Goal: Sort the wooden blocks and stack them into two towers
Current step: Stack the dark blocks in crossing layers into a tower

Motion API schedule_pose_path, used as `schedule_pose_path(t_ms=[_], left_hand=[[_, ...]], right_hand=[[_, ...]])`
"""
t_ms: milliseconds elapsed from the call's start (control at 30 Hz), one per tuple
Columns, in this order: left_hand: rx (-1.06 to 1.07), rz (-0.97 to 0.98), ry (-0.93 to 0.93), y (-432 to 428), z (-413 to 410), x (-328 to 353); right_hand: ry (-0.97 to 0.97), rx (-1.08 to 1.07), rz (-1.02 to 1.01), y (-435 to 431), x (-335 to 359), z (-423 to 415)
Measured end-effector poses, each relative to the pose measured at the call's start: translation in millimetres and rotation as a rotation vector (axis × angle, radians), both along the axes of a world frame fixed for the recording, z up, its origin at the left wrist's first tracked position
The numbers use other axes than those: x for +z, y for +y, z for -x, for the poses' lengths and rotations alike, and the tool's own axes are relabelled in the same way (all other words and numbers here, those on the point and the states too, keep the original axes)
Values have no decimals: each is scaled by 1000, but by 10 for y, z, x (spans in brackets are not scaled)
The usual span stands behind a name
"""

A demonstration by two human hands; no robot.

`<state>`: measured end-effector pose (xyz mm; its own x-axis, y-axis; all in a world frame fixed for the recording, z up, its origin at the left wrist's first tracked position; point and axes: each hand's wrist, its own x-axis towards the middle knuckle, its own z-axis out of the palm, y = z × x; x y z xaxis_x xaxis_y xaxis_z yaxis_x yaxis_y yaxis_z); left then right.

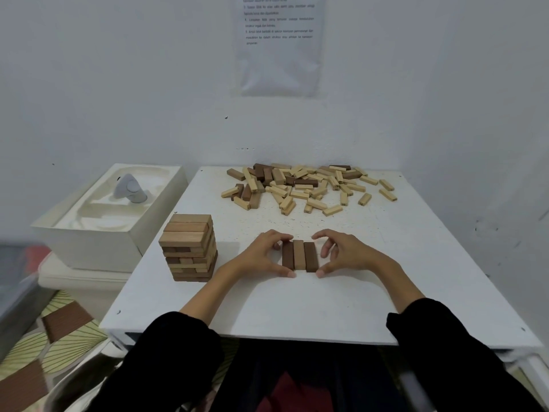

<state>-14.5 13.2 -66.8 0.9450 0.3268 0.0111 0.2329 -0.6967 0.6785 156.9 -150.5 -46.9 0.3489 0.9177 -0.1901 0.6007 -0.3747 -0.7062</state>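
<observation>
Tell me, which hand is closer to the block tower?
Left. The left hand lies just right of the tower; the right hand is farther right, beyond the row of three blocks.

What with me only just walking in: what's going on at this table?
A person has three blocks lying side by side on the table, the left hand and right hand curled round the row from either side. One tower stands to their left. A loose pile lies at the far edge, not yet stacked.
</observation>
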Motion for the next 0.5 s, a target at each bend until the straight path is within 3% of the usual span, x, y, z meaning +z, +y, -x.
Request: schedule_pose_path(t_ms=[500], left_hand=[[14,-20,-8,51,-86,1]], right_hand=[[-186,66,-40,166,-74,69]])
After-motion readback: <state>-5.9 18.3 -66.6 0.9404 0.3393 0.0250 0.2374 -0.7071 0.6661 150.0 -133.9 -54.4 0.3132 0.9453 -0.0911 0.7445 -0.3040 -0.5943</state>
